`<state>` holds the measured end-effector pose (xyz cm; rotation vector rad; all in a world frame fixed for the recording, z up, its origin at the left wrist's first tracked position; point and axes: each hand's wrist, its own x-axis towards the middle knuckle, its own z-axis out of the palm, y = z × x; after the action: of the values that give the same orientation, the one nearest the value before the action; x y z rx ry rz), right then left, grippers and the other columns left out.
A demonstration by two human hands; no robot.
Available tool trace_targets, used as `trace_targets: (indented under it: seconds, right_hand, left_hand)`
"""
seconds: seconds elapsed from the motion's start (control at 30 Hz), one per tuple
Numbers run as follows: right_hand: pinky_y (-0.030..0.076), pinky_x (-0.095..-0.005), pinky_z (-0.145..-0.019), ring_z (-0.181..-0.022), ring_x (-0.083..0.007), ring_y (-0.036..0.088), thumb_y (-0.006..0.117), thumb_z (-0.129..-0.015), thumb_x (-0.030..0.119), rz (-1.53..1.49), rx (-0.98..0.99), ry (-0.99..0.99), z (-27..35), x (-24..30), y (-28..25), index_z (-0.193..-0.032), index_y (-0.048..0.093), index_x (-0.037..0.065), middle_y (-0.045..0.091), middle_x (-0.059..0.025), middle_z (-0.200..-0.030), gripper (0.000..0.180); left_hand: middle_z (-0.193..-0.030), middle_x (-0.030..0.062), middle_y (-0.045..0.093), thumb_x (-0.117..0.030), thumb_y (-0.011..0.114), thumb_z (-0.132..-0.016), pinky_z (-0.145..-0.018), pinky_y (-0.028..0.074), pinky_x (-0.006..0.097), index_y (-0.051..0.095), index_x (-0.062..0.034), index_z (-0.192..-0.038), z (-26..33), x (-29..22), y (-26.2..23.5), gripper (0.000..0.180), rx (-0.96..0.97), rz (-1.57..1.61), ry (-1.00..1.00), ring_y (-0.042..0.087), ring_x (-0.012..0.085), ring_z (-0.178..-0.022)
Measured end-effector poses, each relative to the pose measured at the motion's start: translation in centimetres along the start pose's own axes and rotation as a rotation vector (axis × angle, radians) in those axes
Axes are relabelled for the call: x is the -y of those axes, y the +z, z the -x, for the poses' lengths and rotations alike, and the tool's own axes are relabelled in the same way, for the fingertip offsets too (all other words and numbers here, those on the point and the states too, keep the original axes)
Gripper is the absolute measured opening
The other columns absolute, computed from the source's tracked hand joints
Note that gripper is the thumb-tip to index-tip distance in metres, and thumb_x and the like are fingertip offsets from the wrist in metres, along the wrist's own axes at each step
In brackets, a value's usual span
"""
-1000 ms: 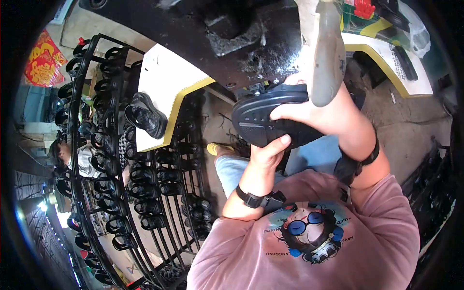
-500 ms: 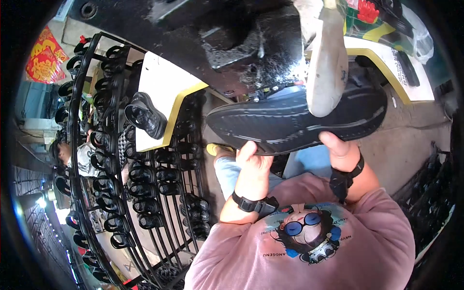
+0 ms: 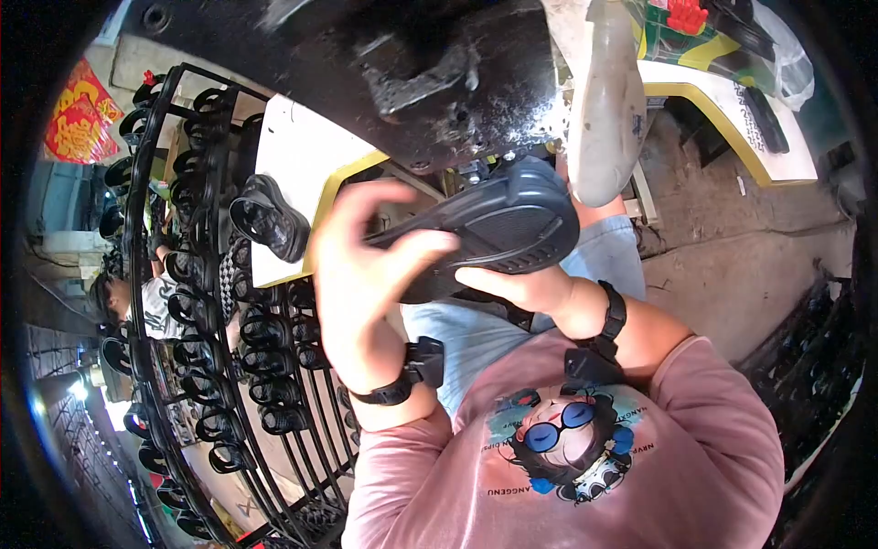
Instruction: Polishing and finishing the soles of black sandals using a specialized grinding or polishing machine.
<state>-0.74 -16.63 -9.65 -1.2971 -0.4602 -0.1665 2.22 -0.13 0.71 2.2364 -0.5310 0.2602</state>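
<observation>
A black shoe [image 3: 512,220] is tilted in front of me, its grooved sole turned up toward me. My right hand [image 3: 535,293] grips its near edge, the thumb lying along the sole and the other fingers hidden beneath. My left hand [image 3: 366,265] is at the shoe's left end, thumb and fingers spread apart, the fingertips slightly blurred. Whether it touches the shoe there I cannot tell. Just beyond the shoe's right end hangs a pale foot-shaped form [image 3: 606,119], apart from the shoe, beside a black metal machine [image 3: 430,82].
A white board with yellow edging [image 3: 297,146] holds another black shoe [image 3: 268,218] on the left. Behind it stands a black rack [image 3: 146,229] full of black footwear. A person [image 3: 160,302] is beyond the rack. On the right-hand white board lies a dark flat piece [image 3: 765,119].
The shoe has come off the pale form and moved left, now tilted. My left hand has let go its earlier hold and spread open farther left; my right hand has moved left with the shoe.
</observation>
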Motion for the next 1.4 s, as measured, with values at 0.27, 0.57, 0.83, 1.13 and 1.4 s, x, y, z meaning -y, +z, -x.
trace_targets:
  seconds: [0.27, 0.57, 0.83, 1.13, 1.4]
  right_hand:
    - [0.042, -0.0359, -0.09, -0.112, -0.0241, 0.048, 0.083, -0.065, 0.02, 0.227, 0.005, 0.01, 1.6, -0.8, -3.1, -0.119, 0.053, 0.003, 0.054, -0.0114, -0.115, 0.064]
    - [0.048, -0.0361, -0.076, -0.088, -0.0299, 0.057, 0.084, -0.053, 0.034, 0.934, -0.109, -0.199, 0.7, 4.1, -8.3, -0.095, 0.064, 0.002, 0.059, -0.0116, -0.092, 0.057]
    - [0.05, -0.0367, -0.07, -0.072, -0.0315, 0.062, 0.079, -0.064, 0.039, 0.982, 0.119, -0.023, -2.2, 9.0, -5.9, -0.089, 0.069, 0.004, 0.064, -0.0156, -0.084, 0.044]
    - [0.05, -0.0271, -0.065, -0.073, -0.0175, 0.061, 0.078, -0.071, 0.014, 0.63, 0.083, 0.293, 1.6, 0.4, -2.3, -0.116, 0.057, 0.001, 0.059, -0.0134, -0.109, 0.052]
    - [0.051, -0.0225, -0.062, -0.066, -0.0117, 0.062, 0.075, -0.073, 0.006, 0.713, 0.025, 0.23, -0.7, -2.7, -1.8, -0.108, 0.063, 0.001, 0.065, -0.0104, -0.091, 0.037]
  left_hand:
    - [-0.088, 0.0059, 0.066, -0.004, 0.079, -0.071, -0.071, 0.05, 0.024, 0.058, -0.0011, -0.094, 2.2, -0.3, 6.5, 0.031, -0.034, 0.884, -0.28, 0.062, 0.0105, -0.078]
    - [-0.11, 0.0098, 0.061, -0.004, 0.071, -0.079, -0.093, 0.044, 0.033, 0.052, -0.0016, -0.112, 5.2, -0.5, 11.3, 0.038, -0.329, 1.365, -0.35, 0.058, 0.0184, -0.101]
    - [-0.101, 0.0092, 0.063, -0.005, 0.071, -0.078, -0.081, 0.051, 0.029, 0.054, 0.0003, -0.111, 3.1, -1.2, 6.8, 0.038, -0.371, 1.27, -0.415, 0.062, 0.0162, -0.088]
    - [-0.101, 0.0108, 0.067, -0.001, 0.072, -0.059, -0.085, 0.049, 0.038, 0.063, -0.0057, -0.099, -1.2, 9.8, -2.7, 0.041, -0.45, -0.171, 0.206, 0.063, 0.0294, -0.096]
    - [-0.108, 0.0278, 0.061, -0.045, 0.076, -0.069, -0.09, 0.048, 0.037, 0.049, 0.011, -0.12, -1.7, 19.8, -7.1, 0.081, -0.796, -0.292, -0.511, 0.06, 0.0349, -0.105]
